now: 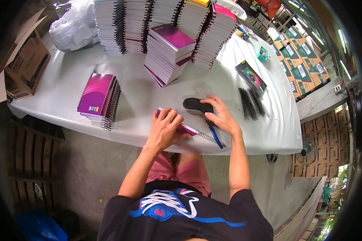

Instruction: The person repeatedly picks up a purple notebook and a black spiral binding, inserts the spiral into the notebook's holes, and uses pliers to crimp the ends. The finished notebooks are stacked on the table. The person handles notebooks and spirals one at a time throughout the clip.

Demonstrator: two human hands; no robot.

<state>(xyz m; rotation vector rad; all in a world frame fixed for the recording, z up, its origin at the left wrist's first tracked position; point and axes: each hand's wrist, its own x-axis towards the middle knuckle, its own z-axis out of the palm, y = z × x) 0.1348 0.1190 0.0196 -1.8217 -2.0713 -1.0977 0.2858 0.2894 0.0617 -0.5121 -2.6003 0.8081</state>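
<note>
At the table's front edge, my left hand (163, 129) is closed around a purple book (186, 129), with most of it hidden under the fingers. A loose wire-like coil (205, 136) sticks out from the book's right end. My right hand (222, 115) has its thumb and fingers on the right end of a black, rounded, elongated tool (194, 104) lying on the table; its exact kind is unclear. Just below that hand lie blue-handled pliers (215, 134). To the left stands a stack of purple coil-bound books (94, 94), its coils jutting out at the sides.
Beyond my hands rises a purple-topped stack of books (169, 54), backed by tall coil-bound stacks (108, 28). Black coils (251, 104) and a dark-covered book (251, 76) lie at right, a green basket (262, 54) farther back. An open carton (26, 66) and plastic bag (74, 29) are left.
</note>
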